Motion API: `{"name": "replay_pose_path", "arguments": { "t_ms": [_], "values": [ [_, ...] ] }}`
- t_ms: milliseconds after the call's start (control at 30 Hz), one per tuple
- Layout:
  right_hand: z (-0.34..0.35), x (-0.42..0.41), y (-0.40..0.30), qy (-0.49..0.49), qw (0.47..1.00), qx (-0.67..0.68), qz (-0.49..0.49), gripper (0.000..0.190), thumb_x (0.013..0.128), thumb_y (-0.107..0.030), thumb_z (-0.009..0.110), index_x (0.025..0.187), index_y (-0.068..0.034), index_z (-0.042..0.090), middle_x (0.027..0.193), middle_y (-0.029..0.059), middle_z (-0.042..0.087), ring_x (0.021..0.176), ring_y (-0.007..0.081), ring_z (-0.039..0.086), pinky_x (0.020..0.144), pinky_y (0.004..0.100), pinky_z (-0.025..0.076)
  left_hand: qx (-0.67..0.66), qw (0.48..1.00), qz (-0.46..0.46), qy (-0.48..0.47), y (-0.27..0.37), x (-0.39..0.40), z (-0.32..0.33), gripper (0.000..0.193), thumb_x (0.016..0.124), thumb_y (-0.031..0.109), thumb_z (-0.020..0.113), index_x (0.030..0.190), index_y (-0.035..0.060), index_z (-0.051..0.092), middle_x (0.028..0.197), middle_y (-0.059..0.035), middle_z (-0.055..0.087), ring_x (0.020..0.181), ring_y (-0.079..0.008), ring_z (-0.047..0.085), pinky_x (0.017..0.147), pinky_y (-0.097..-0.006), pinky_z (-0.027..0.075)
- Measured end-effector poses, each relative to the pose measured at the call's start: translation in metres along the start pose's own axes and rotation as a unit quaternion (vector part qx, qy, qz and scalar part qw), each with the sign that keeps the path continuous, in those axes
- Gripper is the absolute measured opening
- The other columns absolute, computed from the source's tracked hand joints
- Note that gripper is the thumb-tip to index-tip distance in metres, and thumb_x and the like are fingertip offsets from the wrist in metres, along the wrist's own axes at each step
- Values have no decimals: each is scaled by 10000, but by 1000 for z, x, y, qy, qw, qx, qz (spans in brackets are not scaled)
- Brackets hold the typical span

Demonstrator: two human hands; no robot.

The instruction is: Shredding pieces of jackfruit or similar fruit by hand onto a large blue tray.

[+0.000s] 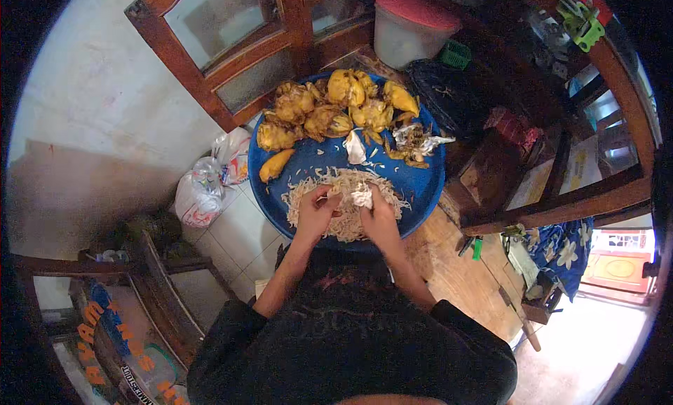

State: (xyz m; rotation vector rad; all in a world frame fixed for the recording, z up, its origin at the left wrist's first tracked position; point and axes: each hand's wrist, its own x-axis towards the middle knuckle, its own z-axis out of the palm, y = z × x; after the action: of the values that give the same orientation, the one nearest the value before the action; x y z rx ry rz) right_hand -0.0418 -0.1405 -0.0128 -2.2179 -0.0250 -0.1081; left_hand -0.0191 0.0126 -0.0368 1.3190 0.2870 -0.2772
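Note:
My right hand (377,211) grips a chunk of pale cooked chicken meat (362,196) between thumb and fingers. Just to its left, my left hand (315,210) has its fingertips pinched around what looks like a small shred of meat (334,191). Both hands are above a wide heap of shredded chicken (344,229) at the near side of a round blue tray (420,195). A larger white piece of meat (354,147) lies past the heap. Along the tray's far side sit several yellow-brown cooked chicken pieces (326,122), with bones and scraps (415,142) at the right.
Behind the tray stands a white bucket with a red lid (413,29), near a black plastic bag (447,95). Filled plastic bags (200,192) rest on the tiled floor at left. A wood-framed glass panel (236,42) rises at the back left; a wooden surface (452,268) extends right.

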Motion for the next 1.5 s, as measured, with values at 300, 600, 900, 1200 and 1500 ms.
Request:
{"name": "replay_pose_path", "arguments": {
  "t_ms": [300, 600, 900, 1200, 1500],
  "values": [
    [-5, -5, 10, -124, 991, 30, 30, 502, 812, -75, 518, 1300, -109, 407, 870, 219, 619, 798, 397, 604, 727, 417, 474, 23, 999, 20, -17, -9, -4, 6, 172, 807, 36, 625, 959, -44, 613, 717, -31, 578, 600, -82, 552, 545, -249, 534],
    [-11, -8, -3, -182, 961, 188, 87, 451, 826, -29, 464, 1276, -38, 443, 1020, 158, 626, 942, 246, 609, 820, 333, 464, 35, 997, 62, -12, -22, 0, 3, 229, 790, 15, 639, 1003, -43, 579, 693, -20, 549, 599, -77, 544, 530, -228, 519],
    [-14, -1, 19, -181, 956, 145, 179, 432, 834, -53, 489, 1263, -29, 448, 1041, 192, 612, 987, 269, 598, 860, 352, 458, 23, 999, 39, -13, -11, -5, 5, 182, 805, 36, 621, 956, -64, 605, 678, -39, 591, 548, -90, 567, 520, -235, 500],
    [-7, 1, -2, -131, 985, 82, 81, 454, 807, -29, 501, 1257, -11, 444, 1027, 269, 591, 989, 392, 583, 822, 388, 468, 5, 998, 64, -13, -14, -2, 6, 160, 819, 36, 607, 958, -42, 612, 694, -19, 586, 571, -74, 555, 509, -223, 486],
    [-22, 3, -15, -238, 944, 191, 129, 467, 812, -79, 515, 1273, -44, 453, 1008, 230, 618, 940, 386, 595, 821, 389, 467, 37, 996, 78, 12, -26, 0, 1, 183, 817, -3, 593, 999, -22, 594, 723, 0, 557, 641, -53, 520, 571, -207, 457]
  ]
}}
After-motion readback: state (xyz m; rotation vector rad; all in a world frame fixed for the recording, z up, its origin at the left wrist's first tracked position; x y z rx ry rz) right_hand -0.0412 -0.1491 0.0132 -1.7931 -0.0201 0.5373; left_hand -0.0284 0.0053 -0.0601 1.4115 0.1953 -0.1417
